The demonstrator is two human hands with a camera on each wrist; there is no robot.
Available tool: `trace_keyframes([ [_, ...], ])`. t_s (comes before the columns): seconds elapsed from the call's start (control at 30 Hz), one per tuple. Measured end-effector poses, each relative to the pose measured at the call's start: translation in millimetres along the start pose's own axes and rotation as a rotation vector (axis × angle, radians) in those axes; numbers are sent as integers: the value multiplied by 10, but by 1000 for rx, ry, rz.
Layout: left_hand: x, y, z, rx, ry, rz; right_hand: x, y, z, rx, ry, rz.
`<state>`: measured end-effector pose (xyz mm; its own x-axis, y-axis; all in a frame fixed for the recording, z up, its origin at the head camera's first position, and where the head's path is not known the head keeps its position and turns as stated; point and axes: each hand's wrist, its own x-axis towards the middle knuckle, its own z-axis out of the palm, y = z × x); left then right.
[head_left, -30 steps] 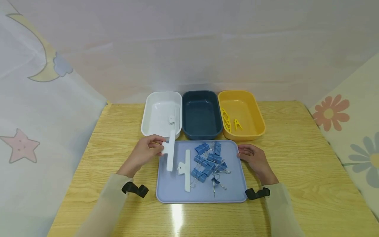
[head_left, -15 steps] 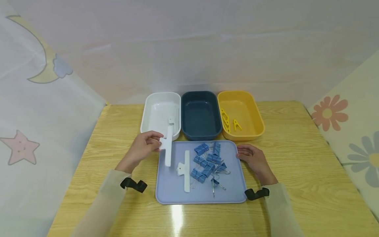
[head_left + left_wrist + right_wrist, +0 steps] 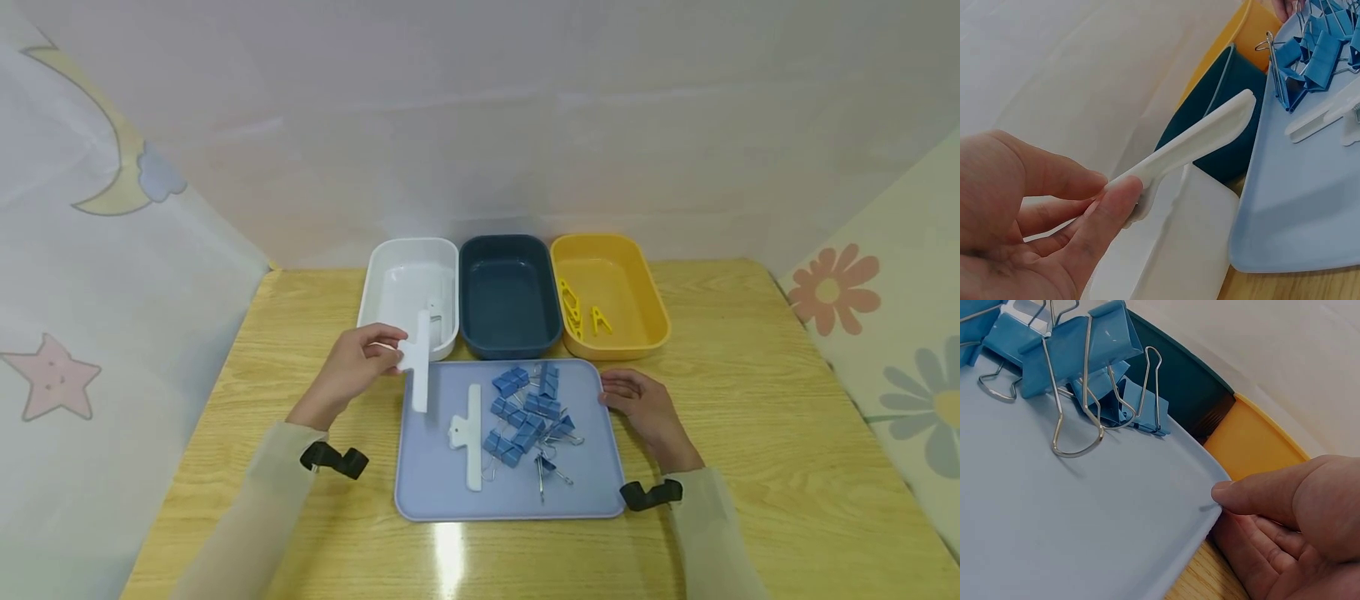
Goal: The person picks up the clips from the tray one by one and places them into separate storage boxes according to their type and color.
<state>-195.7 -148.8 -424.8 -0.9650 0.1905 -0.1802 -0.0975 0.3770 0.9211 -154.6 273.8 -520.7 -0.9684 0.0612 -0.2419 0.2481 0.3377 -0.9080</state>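
My left hand (image 3: 351, 367) pinches a white long-bar clip (image 3: 422, 367) by its short handle, between thumb and fingers. In the head view the clip is above the front wall of the white bin (image 3: 365, 292) and the tray's back left corner. Another white clip (image 3: 435, 312) shows inside that bin, partly hidden. A similar long-bar clip (image 3: 473, 442) lies on the pale blue tray (image 3: 438, 492), left of several blue binder clips (image 3: 528, 429). At the tray's back right corner my right hand (image 3: 641, 406) grips the rim, its thumb (image 3: 1254, 492) on top and fingers below.
Beyond the tray stand the white bin, a dark blue bin (image 3: 510, 343) and a yellow bin (image 3: 637, 333) side by side. Several yellow clothespins (image 3: 600, 319) lie in the yellow one. Wooden table (image 3: 750, 375) surrounds the tray; a patterned cloth (image 3: 480, 150) hangs behind.
My left hand has shifted slightly left and back with the clip, whose lower end moved left and away from me. The right hand has stayed at the tray's corner.
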Motion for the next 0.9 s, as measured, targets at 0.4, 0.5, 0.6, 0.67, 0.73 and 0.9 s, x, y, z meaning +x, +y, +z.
trace_keyframes([
  [0.4,101,27,-65,-1,9,32,-10,4,-5,-21,4,25],
  [0.5,137,57,-86,0,15,37,-6,-7,0,-21,15,21],
  [0.6,164,80,-105,4,17,31,-16,-16,10,-30,23,31],
  [0.67,176,86,-114,5,18,22,-25,-17,16,-36,22,41],
  [0.73,186,90,-120,1,20,13,-33,-14,22,-43,18,55],
  [0.9,219,97,-135,-4,36,10,-42,-5,33,-50,27,67],
])
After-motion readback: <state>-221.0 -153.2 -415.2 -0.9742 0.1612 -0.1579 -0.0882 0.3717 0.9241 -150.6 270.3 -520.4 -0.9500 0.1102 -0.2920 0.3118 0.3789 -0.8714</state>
